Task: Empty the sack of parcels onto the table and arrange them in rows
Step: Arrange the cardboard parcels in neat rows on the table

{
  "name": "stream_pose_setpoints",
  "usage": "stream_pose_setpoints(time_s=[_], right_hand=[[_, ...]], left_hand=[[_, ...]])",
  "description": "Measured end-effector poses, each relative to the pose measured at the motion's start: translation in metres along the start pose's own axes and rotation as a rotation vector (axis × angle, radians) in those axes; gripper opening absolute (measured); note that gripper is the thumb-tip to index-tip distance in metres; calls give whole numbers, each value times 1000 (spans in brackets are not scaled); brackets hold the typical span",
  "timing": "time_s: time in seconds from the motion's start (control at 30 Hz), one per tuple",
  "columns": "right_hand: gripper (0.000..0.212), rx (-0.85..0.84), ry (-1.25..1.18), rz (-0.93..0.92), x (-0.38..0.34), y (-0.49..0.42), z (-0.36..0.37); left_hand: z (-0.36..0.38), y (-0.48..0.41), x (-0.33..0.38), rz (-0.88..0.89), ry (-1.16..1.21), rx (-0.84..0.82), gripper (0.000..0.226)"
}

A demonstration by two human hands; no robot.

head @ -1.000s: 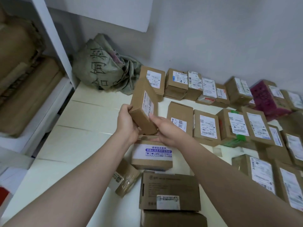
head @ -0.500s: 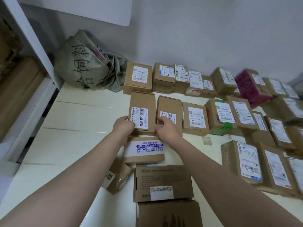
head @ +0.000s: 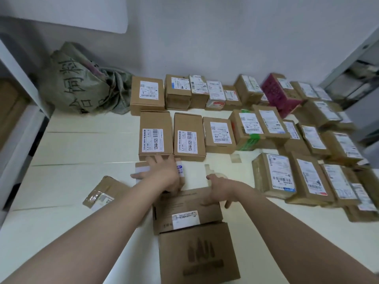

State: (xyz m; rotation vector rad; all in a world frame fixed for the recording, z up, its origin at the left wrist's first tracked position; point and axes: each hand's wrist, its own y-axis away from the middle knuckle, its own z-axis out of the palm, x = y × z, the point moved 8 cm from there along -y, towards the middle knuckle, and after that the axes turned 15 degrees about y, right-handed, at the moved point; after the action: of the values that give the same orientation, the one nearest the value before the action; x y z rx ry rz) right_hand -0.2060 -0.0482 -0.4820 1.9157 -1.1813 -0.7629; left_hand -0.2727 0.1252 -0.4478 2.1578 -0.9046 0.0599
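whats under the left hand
A small box with a white and blue label, lying flat on the table. The left hand covers its middle, so most of the label is hidden; only the two ends of the box show.

Brown parcels (head: 155, 136) in rows beside green sack (head: 82, 83)

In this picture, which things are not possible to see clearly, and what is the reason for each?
Head view only:
The small parcel: mostly under the left hand; label unreadable.
The sack: its cloth hides whether parcels remain inside.
The parcels at the right edge: blurred and cut off.
The right hand on the brown box: blur hides whether it grips.
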Motion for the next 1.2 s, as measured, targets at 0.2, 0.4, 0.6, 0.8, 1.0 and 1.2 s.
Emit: stream_pose_setpoints(time_s=[0.2,0.4,0.6,0.8,1.0,1.2], right_hand=[[99,71,-603,-15,7,-7,16],[104,338,61,-271,-12,4,17],[123,346,464,-402,-1,16,42],[101,425,680,-116,42,24,26],[128,377,529,-59,101,24,36],[112,409,194,-60,130,31,44]], left_hand=[[0,4,-8,190,16,103,89],[20,19,-8,189,-11,266,102],[13,37,-23,183,314,439,104],[17,52,-22,88,619,493,99],[42,48,-32,-78,881,484,76],[61,50,-55,-315,1005,543,75]])
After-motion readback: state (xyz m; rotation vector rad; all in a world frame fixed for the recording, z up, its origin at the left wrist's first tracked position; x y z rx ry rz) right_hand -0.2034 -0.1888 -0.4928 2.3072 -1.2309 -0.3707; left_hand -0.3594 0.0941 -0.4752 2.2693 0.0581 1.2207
